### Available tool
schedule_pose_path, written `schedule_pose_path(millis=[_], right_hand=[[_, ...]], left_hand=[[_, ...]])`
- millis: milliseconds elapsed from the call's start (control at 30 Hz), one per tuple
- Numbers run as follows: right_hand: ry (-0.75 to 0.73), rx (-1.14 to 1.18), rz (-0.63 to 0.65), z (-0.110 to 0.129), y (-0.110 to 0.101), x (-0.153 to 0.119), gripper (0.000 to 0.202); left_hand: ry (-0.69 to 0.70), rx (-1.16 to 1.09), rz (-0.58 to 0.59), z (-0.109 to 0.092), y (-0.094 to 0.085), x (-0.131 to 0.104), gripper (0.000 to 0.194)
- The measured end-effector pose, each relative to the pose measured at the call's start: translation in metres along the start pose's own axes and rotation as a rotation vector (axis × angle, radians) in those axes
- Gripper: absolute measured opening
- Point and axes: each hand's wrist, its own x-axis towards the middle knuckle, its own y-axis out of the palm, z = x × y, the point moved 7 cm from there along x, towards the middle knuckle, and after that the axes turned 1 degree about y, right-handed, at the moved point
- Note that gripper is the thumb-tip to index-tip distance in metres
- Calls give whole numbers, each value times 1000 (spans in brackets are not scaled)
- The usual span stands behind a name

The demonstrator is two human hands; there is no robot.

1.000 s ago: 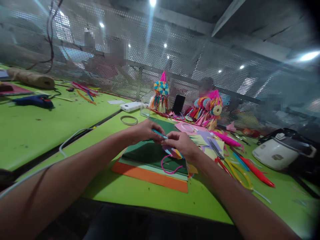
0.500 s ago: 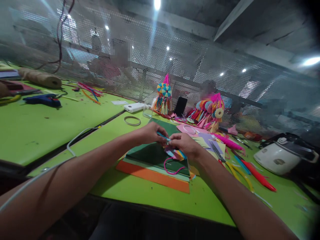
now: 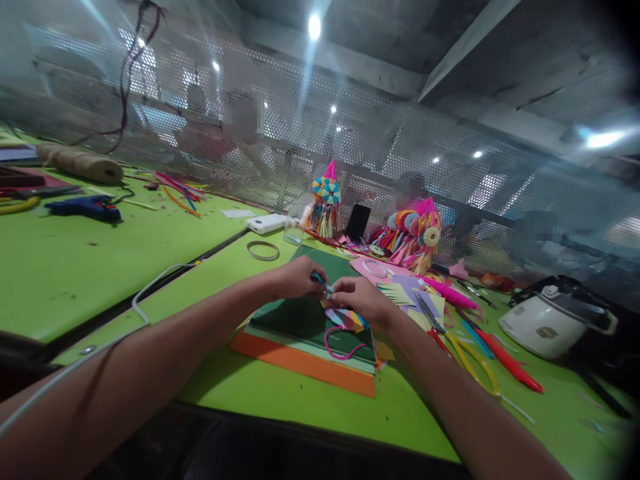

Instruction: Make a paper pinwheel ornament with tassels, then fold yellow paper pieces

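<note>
My left hand [image 3: 300, 277] is closed in a pinch on a narrow blue paper strip [image 3: 317, 277]. Facing it, my right hand [image 3: 364, 300] pinches the pale end of the same strip, so the fingertips of both hands nearly meet. Below the right fingers lies a small multicoloured paper piece [image 3: 344, 319], partly hidden by the hand. A pink cord loop [image 3: 339, 355] curls out beside it. Under both hands is a stack of dark green paper [image 3: 285, 323], with an orange sheet [image 3: 305, 363] showing at the near edge.
Scissors [image 3: 429, 310], yellow-handled pliers [image 3: 473, 363] and a red pen-like tool [image 3: 513, 360] lie right. Tasselled paper ornaments [image 3: 327, 193] stand behind, near a phone [image 3: 358, 222]. A ring [image 3: 263, 251], white cable [image 3: 165, 273], blue glue gun [image 3: 87, 207] and twine roll [image 3: 83, 163] are left.
The camera view has shifted slightly, so the scene sits a little lower. Both hands stay together at the strip, and the blue length beside my right hand no longer shows.
</note>
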Motion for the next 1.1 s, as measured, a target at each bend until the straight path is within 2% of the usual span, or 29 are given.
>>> schedule_pose_path(millis=[133,233,300,367,433,533,633,733,833,933,1100], right_hand=[[-78,-148,-37,5,-1,-3,14],[-119,-267,-74,4,-9,-3,13],[-177,-371,-161,6,-25,-1,12],[-221,-454,-309,6,-51,1,10],[-202,-484,-461,2,-85,3,11],[-83,-482,-601,-16,-138,6,18],[81,-513,-666,-36,-184,10,20],[211,-611,-687,-48,-219,15,18],[267,-738,-663,-52,-240,24,25],[291,-854,-600,-59,-246,33,28],[276,-998,-495,-68,-242,46,29]], left_hand=[[-103,-249,34,12,5,-1,28],[-105,-250,45,12,4,-2,32],[-100,-208,33,13,1,-2,33],[-100,-170,28,16,-2,-1,34],[-107,-137,21,20,-5,0,37],[-100,-39,-3,26,-9,3,40],[-85,50,15,29,-9,5,40],[-95,45,47,30,-7,6,39],[-131,-12,56,33,-5,5,40],[-154,-46,65,35,-4,6,40],[-144,-65,100,36,-1,7,40]])
